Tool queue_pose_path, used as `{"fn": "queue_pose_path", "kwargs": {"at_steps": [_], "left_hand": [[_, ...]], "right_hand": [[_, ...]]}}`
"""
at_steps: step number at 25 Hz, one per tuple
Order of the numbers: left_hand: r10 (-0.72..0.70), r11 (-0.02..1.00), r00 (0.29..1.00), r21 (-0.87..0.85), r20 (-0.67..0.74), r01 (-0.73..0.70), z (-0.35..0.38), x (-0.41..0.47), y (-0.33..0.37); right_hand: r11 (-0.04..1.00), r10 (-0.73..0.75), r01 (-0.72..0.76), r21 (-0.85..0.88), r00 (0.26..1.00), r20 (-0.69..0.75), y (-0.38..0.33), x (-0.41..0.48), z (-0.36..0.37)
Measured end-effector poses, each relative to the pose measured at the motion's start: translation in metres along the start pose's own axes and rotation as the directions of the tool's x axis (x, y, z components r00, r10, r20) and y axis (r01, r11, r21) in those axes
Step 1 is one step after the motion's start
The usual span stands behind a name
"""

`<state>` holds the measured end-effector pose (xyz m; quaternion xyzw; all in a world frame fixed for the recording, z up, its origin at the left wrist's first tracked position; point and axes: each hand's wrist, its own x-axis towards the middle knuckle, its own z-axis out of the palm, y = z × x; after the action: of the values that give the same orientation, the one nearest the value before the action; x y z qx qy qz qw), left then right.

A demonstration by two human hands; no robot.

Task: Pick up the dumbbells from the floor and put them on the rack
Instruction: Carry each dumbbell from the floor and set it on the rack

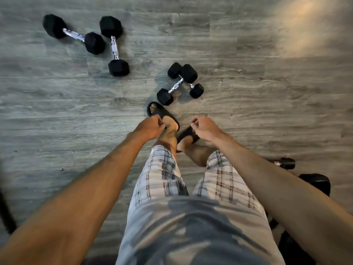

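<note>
Several black hex dumbbells with chrome handles lie on the grey wood floor. Two small ones sit crossed just ahead of my feet: one (175,86) angled toward me, the other (191,80) behind it. Two large ones lie at the upper left, one (73,34) slanted and one (115,46) nearly lengthwise. My left hand (150,128) and my right hand (204,128) hang in front of me above my feet, both loosely curled with nothing in them, short of the small pair.
My feet in black slides (162,112) stand just below the small dumbbells. Dark dumbbell ends or rack parts (284,162) show at the right edge behind my right arm. A dark object (5,213) edges in at the lower left.
</note>
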<state>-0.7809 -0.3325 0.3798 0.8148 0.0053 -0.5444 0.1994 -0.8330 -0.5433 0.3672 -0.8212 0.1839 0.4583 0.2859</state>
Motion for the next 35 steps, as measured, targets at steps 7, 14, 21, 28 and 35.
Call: {"fn": "queue_pose_path", "kwargs": {"at_steps": [7,14,21,28,35], "left_hand": [[-0.012,0.999,0.999,-0.051,-0.044,0.01,0.009,0.186,0.007],[-0.054,0.993,0.996,-0.105,-0.077,0.045,0.059,0.379,-0.011],[-0.064,0.995,0.995,-0.088,-0.077,0.057,0.103,0.492,-0.026],[-0.131,0.99,0.986,-0.069,-0.099,0.125,0.116,0.509,-0.025],[-0.045,0.993,0.997,-0.109,-0.06,0.038,0.074,0.405,-0.008]], "right_hand": [[0.767,0.306,-0.287,0.573,0.95,0.066,0.013,0.182,0.02],[0.158,0.429,-0.378,0.912,0.858,0.281,0.05,0.374,0.069],[-0.097,0.378,-0.353,0.931,0.852,0.363,0.076,0.469,0.106],[-0.128,0.364,-0.308,0.943,0.87,0.333,0.067,0.476,0.105],[-0.069,0.391,-0.31,0.948,0.866,0.311,0.032,0.374,0.067]]}}
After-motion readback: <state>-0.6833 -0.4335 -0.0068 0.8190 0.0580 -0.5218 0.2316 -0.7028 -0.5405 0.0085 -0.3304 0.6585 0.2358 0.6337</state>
